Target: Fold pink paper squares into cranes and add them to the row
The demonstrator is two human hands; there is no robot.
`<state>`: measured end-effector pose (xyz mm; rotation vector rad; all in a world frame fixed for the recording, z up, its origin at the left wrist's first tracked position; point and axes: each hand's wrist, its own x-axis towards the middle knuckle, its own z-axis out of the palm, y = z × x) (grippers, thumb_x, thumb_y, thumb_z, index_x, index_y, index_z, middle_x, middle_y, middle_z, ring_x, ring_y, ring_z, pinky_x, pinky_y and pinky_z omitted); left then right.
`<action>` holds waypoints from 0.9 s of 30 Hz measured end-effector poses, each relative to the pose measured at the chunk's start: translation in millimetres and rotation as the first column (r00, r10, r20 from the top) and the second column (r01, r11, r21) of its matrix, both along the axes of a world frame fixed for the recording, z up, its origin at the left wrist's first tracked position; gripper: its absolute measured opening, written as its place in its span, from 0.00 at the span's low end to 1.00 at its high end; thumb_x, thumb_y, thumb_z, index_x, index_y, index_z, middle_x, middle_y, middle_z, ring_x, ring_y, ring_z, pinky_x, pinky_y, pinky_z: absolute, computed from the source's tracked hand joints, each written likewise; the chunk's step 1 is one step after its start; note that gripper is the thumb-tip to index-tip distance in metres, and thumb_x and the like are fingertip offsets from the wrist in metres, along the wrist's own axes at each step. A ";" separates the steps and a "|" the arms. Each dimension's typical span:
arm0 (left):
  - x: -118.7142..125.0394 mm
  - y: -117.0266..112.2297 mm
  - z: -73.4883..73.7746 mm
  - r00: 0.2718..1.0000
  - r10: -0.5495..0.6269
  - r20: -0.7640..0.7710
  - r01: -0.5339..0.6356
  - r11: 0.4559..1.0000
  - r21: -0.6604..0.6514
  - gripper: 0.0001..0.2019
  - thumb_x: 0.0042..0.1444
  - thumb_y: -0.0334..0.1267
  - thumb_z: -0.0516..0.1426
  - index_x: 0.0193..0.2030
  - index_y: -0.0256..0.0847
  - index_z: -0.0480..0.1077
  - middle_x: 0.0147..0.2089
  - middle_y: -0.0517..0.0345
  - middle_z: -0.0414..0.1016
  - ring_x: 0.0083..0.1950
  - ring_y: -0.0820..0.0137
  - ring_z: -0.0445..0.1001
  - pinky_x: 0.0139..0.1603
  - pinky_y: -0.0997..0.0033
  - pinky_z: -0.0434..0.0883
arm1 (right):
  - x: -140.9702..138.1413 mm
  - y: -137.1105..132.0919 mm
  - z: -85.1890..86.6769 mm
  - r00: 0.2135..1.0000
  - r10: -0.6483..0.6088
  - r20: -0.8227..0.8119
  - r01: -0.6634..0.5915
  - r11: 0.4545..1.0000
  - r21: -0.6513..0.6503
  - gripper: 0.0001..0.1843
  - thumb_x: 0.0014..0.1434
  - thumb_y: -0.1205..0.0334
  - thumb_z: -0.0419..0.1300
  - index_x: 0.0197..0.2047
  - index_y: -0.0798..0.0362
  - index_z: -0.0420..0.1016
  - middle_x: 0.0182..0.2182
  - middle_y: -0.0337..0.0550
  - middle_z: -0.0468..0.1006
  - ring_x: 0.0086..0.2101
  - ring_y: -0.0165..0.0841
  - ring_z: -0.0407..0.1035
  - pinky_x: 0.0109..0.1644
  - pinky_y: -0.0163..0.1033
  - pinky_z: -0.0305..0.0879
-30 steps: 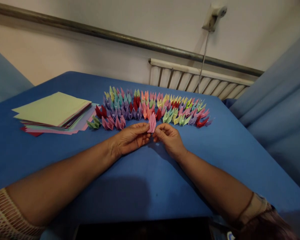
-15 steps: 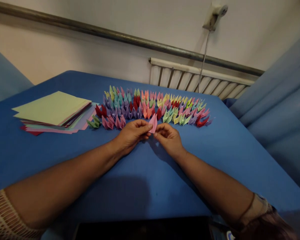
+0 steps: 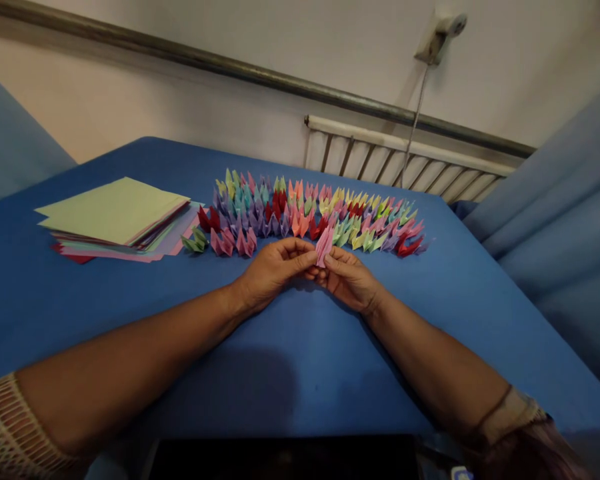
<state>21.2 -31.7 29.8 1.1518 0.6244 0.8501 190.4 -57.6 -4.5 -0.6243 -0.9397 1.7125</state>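
Between my two hands is a pink folded paper [image 3: 324, 245], narrow and pointed at the top, held just above the blue table. My left hand [image 3: 279, 268] pinches its left side between thumb and fingers. My right hand [image 3: 351, 279] grips the lower right side, its thumb pressed on the paper. The fingertips of both hands come close together behind and below it. Right behind my hands stand rows of folded paper cranes [image 3: 260, 217] in many colours.
A stack of coloured paper sheets [image 3: 115, 213], pale green on top, lies on the left of the blue table [image 3: 220, 373]. Behind the table are a wall with a metal rail [image 3: 260, 78] and a radiator [image 3: 370, 150]. A blue curtain [image 3: 570, 200] hangs at the right.
My right hand has closed in on the pink folded paper and now grips its side with the thumb. The paper has turned slightly and shows more folds. The whole view has shifted a little.
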 end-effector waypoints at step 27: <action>-2.6 7.1 -3.3 0.965 0.134 -0.227 -0.097 0.981 0.169 0.16 0.44 0.39 0.68 0.39 0.37 0.73 0.34 0.60 0.75 0.29 0.76 0.72 0.31 0.75 0.70 | -8.3 1.8 -5.0 0.910 -0.302 0.285 0.234 0.939 0.251 0.14 0.50 0.51 0.71 0.31 0.50 0.74 0.26 0.35 0.77 0.27 0.27 0.71 0.35 0.36 0.68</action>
